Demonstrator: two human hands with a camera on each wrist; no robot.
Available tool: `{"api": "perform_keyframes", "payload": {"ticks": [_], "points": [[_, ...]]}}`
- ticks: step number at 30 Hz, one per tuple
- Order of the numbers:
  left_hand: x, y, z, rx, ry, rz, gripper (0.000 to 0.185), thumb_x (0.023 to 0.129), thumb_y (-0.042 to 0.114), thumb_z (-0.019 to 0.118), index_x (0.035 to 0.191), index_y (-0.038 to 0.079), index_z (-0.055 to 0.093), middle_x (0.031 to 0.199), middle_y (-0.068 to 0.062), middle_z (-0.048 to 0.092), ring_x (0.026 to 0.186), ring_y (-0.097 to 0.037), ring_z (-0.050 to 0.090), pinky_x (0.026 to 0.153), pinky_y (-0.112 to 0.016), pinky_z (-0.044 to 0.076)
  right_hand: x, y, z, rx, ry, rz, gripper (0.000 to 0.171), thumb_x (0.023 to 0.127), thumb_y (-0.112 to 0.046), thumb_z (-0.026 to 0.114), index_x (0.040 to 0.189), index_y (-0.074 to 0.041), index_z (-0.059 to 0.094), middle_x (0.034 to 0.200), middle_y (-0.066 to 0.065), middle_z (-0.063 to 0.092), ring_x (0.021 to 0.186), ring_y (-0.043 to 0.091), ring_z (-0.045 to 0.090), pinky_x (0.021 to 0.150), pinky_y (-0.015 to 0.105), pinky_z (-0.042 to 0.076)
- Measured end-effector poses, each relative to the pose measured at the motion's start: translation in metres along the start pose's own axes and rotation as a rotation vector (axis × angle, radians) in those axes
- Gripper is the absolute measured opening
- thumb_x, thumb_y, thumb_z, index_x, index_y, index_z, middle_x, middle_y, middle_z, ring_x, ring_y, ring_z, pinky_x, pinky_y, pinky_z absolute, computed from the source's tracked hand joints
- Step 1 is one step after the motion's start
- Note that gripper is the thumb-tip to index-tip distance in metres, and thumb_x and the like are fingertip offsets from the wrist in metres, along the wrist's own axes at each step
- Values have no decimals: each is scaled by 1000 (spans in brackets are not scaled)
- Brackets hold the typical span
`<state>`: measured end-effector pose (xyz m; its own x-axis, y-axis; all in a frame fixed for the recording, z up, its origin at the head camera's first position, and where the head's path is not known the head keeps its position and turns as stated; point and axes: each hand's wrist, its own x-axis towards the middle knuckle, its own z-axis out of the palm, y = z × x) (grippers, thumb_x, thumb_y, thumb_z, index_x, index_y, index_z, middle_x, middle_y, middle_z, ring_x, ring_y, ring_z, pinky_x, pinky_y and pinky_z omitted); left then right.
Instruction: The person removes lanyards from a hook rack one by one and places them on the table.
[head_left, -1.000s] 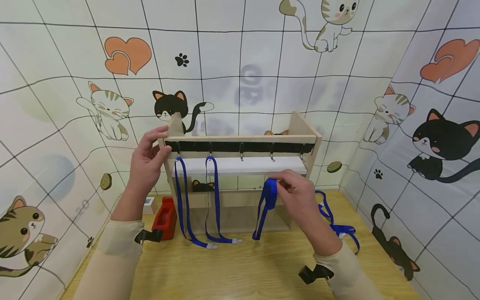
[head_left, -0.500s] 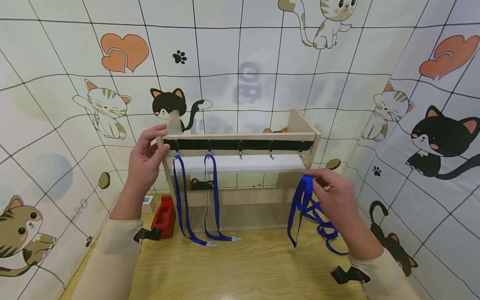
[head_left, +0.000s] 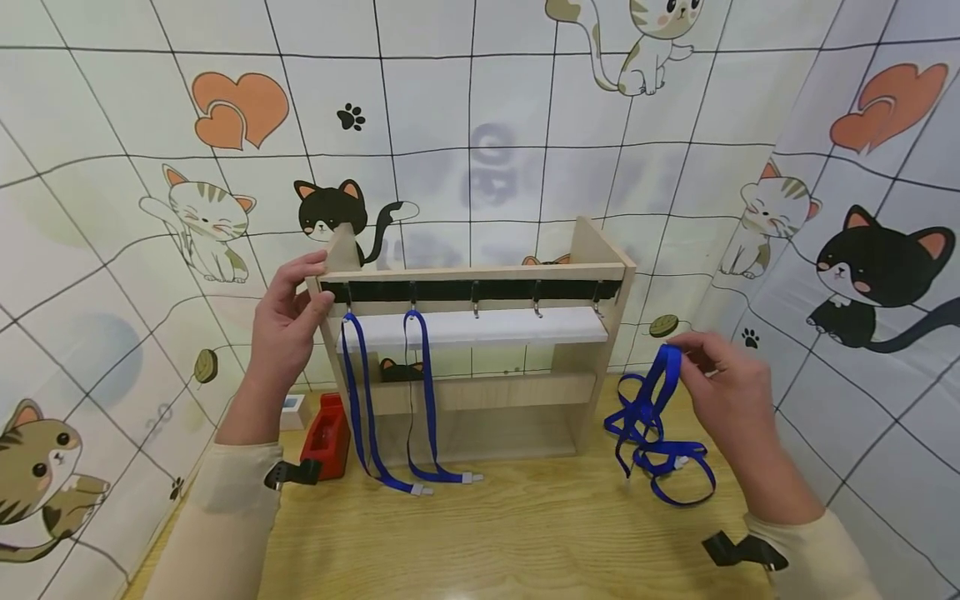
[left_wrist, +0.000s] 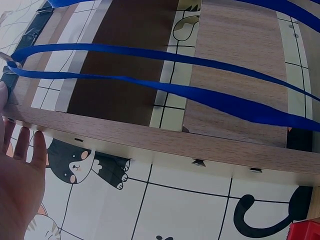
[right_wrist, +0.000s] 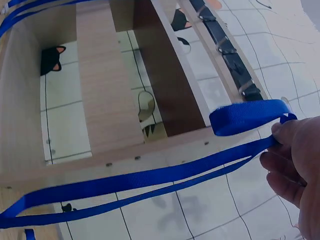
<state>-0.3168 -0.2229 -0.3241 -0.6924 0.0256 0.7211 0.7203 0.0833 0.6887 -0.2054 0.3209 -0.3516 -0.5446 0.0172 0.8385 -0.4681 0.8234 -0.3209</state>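
Note:
A wooden rack (head_left: 480, 272) with a black strip of metal hooks (head_left: 537, 311) stands on the table. My left hand (head_left: 288, 312) grips its upper left corner, thumb on the front. Two blue lanyards (head_left: 390, 400) hang from the two leftmost hooks, their clips on the table. My right hand (head_left: 723, 385) pinches the top loop of another blue lanyard (head_left: 654, 392) to the right of the rack; its lower part lies tangled with more blue strap (head_left: 675, 471) on the table. In the right wrist view the fingers (right_wrist: 290, 160) pinch the lanyard (right_wrist: 150, 185) beside the rack's side panel (right_wrist: 110, 95).
A red tape dispenser (head_left: 326, 433) and a small white box (head_left: 291, 408) sit left of the rack. Walls with cat pictures (head_left: 480, 125) close in the back and both sides. The wooden tabletop (head_left: 495, 542) spreads in front of the rack.
My right hand has carried the blue lanyard from the rack's middle front out to the right of the rack and slightly up. The left hand keeps its grip on the rack.

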Motion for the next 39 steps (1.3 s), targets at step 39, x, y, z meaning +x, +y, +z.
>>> {"api": "perform_keyframes", "payload": {"ticks": [39], "points": [[-1, 0, 1, -22, 10, -4, 38, 109, 3, 67, 147, 2, 62, 164, -8, 56, 149, -29, 52, 111, -24, 52, -77, 57, 49, 29, -514, 208, 17, 97, 7, 78, 106, -8, 77, 92, 0, 73, 81, 15, 66, 67, 30, 57]]}}
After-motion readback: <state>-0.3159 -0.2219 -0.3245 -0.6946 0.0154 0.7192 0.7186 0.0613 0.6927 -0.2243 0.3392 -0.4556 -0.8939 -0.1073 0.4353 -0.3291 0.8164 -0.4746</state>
